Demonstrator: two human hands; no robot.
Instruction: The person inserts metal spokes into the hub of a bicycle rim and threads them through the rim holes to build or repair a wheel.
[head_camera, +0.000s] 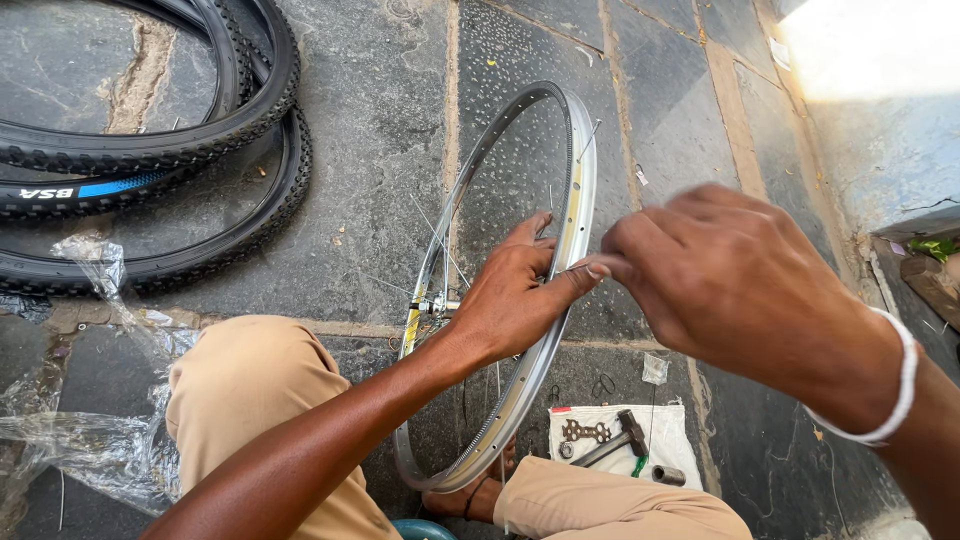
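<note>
Right hand (735, 285) pinches a thin, bendy spoke (578, 266); left hand (515, 295) grips the light, stiff rim (578, 170) between them.

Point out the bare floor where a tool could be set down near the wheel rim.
Free: stone floor between the tyres and the rim; also right of the rim, toward the wall. Crowded: the white cloth with hammer, and plastic wrap.
</note>
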